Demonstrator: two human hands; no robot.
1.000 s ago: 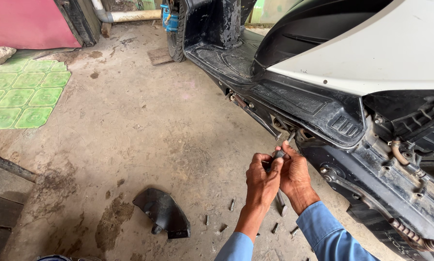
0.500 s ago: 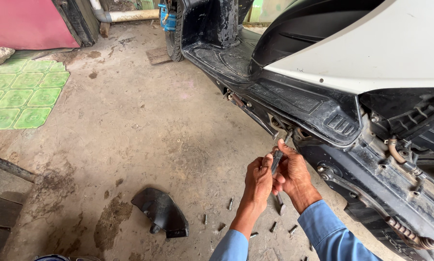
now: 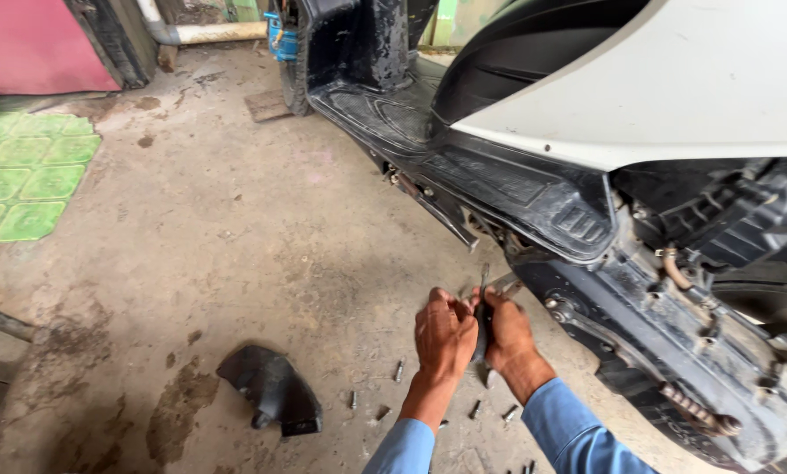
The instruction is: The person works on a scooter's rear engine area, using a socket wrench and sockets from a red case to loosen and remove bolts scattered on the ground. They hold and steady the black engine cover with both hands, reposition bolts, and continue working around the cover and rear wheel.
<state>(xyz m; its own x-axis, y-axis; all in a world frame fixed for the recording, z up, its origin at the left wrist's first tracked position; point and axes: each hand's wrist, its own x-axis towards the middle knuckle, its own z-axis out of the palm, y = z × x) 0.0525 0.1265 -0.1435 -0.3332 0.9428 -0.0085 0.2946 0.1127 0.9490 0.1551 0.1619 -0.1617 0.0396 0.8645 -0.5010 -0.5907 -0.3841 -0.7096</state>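
Two hands work a slim dark tool beside a scooter's underside.

Nearest the camera, blue sleeves lead up to the left hand (image 3: 443, 335) and right hand (image 3: 507, 329), pressed close together with fingers curled tight around a thin dark tool (image 3: 481, 316) — its narrow tip pokes up just above the knuckles, though what kind of tool it is seems hard to tell from here. Loose bolts (image 3: 400, 369) lie scattered on the stained concrete floor (image 3: 218, 237) around the wrists, and a black plastic cover piece (image 3: 271, 391) rests on the ground to the left. Just beyond the hands sits the scooter (image 3: 674, 105) — black footboard, white side panel, exposed grimy engine case on the right. Farther off, a green tiled patch (image 3: 25, 180) lies at the left edge.
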